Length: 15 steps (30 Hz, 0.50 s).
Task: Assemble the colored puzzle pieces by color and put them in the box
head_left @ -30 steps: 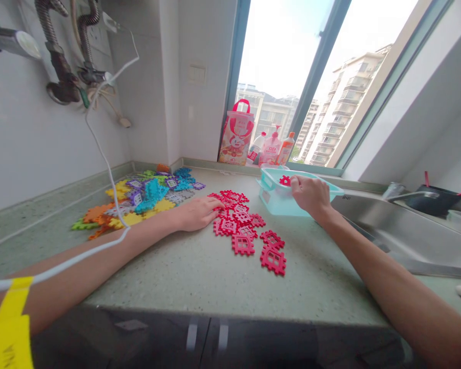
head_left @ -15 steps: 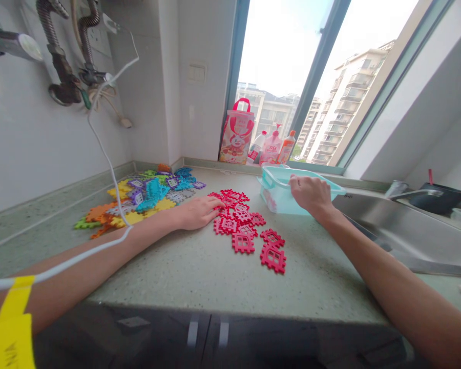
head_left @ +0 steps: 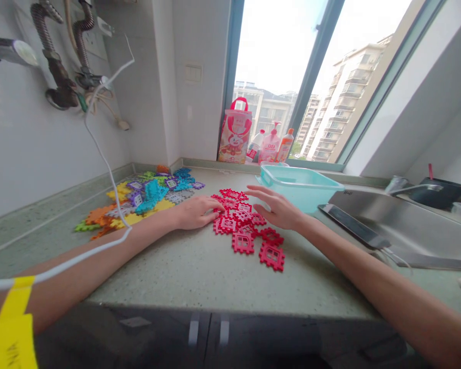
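Note:
A loose heap of red plastic interlocking panels [head_left: 243, 243] with window-shaped cutouts lies in the middle of the counter. My left hand [head_left: 195, 212] rests on the counter at the heap's left edge, its fingertips touching the panels and its thumb apart from the fingers. Over the heap's right side reaches my right hand [head_left: 278, 207], fingers spread and nothing held. Some panels beneath it are hidden. Just behind that hand stands a pale turquoise plastic bin [head_left: 307, 187].
Left of the heap lies a pile of interlocking pieces [head_left: 153, 195] in several colours. A white cable [head_left: 103, 146] hangs across my left forearm. A phone [head_left: 353, 225] lies by the steel sink [head_left: 418, 225]. Bottles and a pink bag [head_left: 235, 136] stand at the window.
My right hand has let go of the bin and moved left to the red panels, its fingers opening. The phone by the sink now shows more fully. My left hand has barely moved.

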Each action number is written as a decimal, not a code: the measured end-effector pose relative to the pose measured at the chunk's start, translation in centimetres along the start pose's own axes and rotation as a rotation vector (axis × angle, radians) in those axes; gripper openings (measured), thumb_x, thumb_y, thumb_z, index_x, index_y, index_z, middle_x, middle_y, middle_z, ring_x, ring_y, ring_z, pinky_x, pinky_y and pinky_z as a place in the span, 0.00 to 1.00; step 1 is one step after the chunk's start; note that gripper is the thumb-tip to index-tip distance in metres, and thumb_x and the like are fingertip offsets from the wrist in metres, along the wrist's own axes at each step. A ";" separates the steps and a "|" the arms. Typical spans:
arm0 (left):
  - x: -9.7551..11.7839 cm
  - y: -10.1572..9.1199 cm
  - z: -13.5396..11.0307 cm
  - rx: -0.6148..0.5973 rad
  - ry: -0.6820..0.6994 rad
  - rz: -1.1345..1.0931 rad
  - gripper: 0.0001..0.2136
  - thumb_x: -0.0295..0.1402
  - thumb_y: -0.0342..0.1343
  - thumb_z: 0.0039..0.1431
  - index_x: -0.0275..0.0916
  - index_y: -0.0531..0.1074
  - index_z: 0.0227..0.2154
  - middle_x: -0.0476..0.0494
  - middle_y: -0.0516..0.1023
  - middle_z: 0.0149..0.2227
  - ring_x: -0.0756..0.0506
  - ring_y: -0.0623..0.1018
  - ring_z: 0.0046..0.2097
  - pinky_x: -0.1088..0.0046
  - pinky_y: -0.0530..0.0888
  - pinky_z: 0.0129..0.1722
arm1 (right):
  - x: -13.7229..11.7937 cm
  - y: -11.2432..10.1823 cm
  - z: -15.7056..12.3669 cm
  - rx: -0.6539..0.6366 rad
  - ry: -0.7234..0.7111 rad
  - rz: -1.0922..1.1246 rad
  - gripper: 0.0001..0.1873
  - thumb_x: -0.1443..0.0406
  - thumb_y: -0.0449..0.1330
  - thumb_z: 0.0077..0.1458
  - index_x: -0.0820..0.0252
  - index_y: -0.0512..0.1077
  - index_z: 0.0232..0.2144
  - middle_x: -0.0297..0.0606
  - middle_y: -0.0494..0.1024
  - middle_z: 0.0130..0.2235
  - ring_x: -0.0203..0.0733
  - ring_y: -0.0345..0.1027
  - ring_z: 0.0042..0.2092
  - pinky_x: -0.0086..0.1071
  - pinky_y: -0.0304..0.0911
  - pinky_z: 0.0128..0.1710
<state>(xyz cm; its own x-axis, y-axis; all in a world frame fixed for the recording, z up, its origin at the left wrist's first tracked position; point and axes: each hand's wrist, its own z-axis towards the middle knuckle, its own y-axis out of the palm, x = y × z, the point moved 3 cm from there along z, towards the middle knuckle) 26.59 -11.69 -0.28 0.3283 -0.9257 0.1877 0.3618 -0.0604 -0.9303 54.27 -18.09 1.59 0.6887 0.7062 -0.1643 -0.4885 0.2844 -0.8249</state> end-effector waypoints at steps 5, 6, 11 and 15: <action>0.8 -0.3 0.2 0.039 0.060 -0.039 0.15 0.33 0.54 0.73 0.42 0.77 0.57 0.40 0.80 0.60 0.43 0.78 0.61 0.66 0.71 0.64 | 0.8 3.3 -0.1 -0.255 0.122 0.159 0.25 0.53 0.55 0.72 0.53 0.73 0.65 0.49 0.71 0.69 0.54 0.63 0.71 0.56 0.58 0.71; 0.8 -0.3 0.2 0.058 0.056 -0.021 0.15 0.32 0.53 0.72 0.41 0.77 0.57 0.40 0.80 0.60 0.43 0.78 0.61 0.65 0.70 0.65 | 0.9 3.4 -0.1 -0.275 0.122 0.177 0.25 0.52 0.54 0.73 0.54 0.74 0.63 0.49 0.73 0.68 0.53 0.65 0.70 0.55 0.59 0.71; 0.0 -0.3 0.2 0.106 -0.068 0.176 0.17 0.29 0.51 0.71 0.40 0.78 0.57 0.39 0.81 0.59 0.39 0.77 0.61 0.55 0.66 0.68 | 0.3 2.5 0.2 -0.247 0.070 0.225 0.22 0.52 0.56 0.72 0.56 0.79 0.58 0.47 0.78 0.63 0.52 0.74 0.63 0.50 0.66 0.67; -0.7 0.2 0.0 0.001 -0.091 0.223 0.18 0.34 0.48 0.74 0.41 0.76 0.60 0.39 0.79 0.61 0.37 0.75 0.64 0.51 0.62 0.69 | -0.3 2.2 0.3 -0.270 0.031 0.218 0.22 0.54 0.55 0.73 0.57 0.79 0.57 0.48 0.79 0.63 0.52 0.73 0.64 0.50 0.65 0.67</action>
<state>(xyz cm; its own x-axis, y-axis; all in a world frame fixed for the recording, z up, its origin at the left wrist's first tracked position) 26.46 -11.06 -0.57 0.4776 -0.8786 0.0051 0.2720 0.1423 -0.9517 52.83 -17.51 -0.06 0.6016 0.7102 -0.3656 -0.4696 -0.0558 -0.8811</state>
